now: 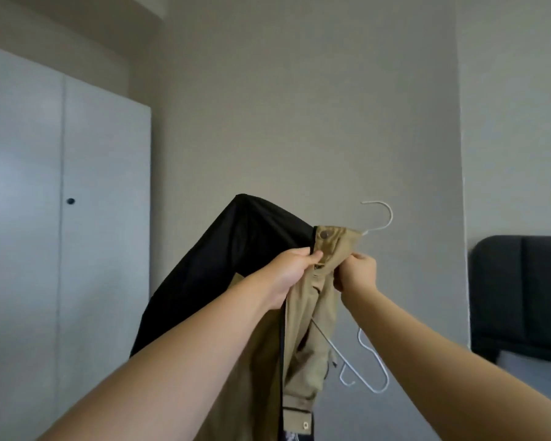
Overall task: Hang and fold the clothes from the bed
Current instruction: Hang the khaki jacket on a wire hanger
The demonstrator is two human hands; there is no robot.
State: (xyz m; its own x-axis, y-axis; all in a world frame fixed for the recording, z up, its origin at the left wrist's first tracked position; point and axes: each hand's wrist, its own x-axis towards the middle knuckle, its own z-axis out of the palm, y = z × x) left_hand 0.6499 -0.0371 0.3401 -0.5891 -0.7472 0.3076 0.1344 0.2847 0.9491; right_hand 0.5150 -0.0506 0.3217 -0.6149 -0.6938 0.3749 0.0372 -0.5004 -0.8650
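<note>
My left grip (295,268) pinches and my right grip (358,272) clutches the collar of the soft tan fabric jacket with black lining (318,300), held aloft near me on a thin white wire hanger (390,214); I judge it light, floppy, best steadied at the collar.

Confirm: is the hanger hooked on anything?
No, the hanger hook catches nothing, free before the wall; left hand and right hand grip the jacket.
</note>
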